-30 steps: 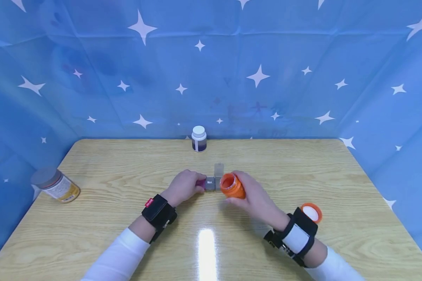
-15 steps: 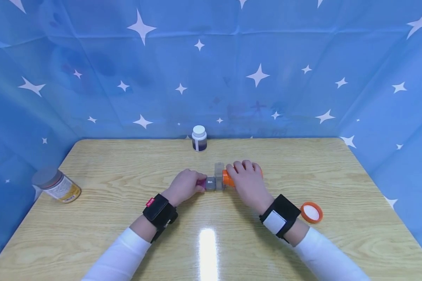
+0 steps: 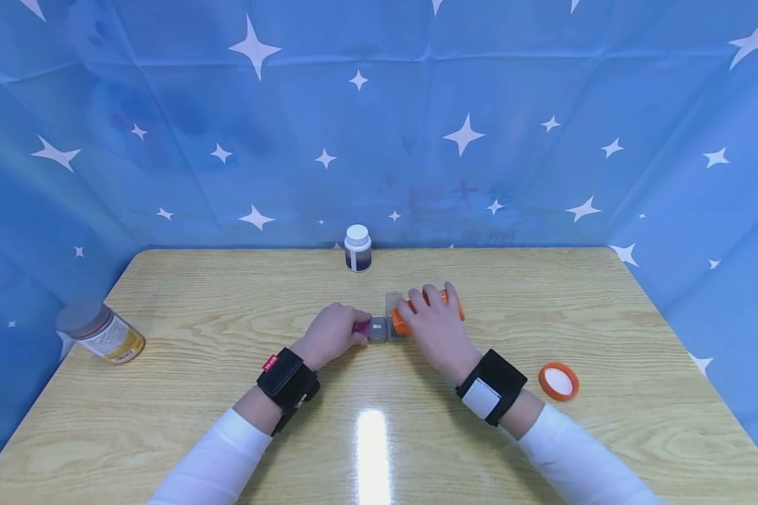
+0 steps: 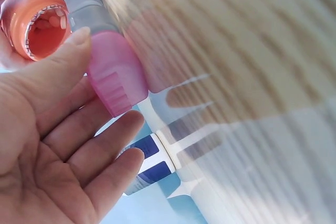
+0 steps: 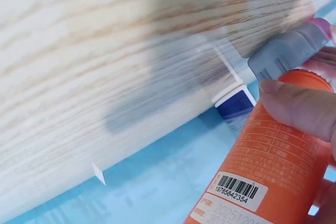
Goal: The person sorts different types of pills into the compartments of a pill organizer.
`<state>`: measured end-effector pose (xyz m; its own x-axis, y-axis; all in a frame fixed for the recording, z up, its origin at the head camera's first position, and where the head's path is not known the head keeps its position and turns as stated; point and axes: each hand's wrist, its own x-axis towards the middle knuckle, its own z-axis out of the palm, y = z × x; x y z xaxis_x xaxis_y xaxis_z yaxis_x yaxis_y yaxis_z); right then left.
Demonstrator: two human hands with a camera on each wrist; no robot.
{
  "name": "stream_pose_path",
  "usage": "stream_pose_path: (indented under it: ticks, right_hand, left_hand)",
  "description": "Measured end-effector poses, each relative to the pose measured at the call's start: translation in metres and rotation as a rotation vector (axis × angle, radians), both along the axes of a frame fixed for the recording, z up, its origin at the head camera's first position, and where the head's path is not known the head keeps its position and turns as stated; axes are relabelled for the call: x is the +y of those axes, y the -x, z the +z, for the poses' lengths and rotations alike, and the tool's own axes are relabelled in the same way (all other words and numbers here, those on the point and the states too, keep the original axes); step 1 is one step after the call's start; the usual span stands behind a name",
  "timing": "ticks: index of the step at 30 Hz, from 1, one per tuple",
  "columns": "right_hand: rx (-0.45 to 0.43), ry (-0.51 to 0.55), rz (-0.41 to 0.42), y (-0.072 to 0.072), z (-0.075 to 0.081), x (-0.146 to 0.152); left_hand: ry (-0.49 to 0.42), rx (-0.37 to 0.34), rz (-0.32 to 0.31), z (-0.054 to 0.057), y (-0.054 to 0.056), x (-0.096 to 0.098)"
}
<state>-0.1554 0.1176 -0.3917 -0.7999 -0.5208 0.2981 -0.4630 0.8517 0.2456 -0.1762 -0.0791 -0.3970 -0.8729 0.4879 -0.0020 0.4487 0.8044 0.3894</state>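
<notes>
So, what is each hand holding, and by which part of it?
The right hand grips the orange bottle around its body, near the mouth; the left hand pinches the pill box by its pink end.

The bottle (image 5: 257, 153), orange and marked with a barcode (image 5: 237, 188), is gripped by the right hand (image 5: 310, 111). Its rim (image 5: 308, 76) is held near a grey-and-pink box (image 5: 287, 48); behind the bottle, a blue-and-white jar (image 5: 234, 103) is partly hidden.

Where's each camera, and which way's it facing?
On head: looks forward and down at wood-grain table; left hand, right hand, white sleeves show.
On left wrist: looks at pink-and-grey plastic pillbox; both hands show.
On right wrist: looks at orange cylindrical bottle; right hand shows.
Both wrist views share bottle and pillbox.
</notes>
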Motion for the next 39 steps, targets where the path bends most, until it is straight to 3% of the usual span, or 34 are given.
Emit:
stream_pose_path:
  ticks: [12,26,39]
  right_hand:
    - [0.048,-0.098,0.024,0.0016,-0.0024,-0.0049]
    - [0.089,-0.069,0.043,0.0021,-0.0089,-0.0039]
    - [-0.010,0.123,-0.013,0.0017,-0.0073,0.0020]
  left_hand:
    - [-0.016,-0.013,0.010,0.0002,0.0005,0.0006]
    - [-0.014,-0.021,0.021,0.0017,-0.0007,0.0014]
    - [-0.013,-0.025,0.021,0.0023,0.0003,0.0009]
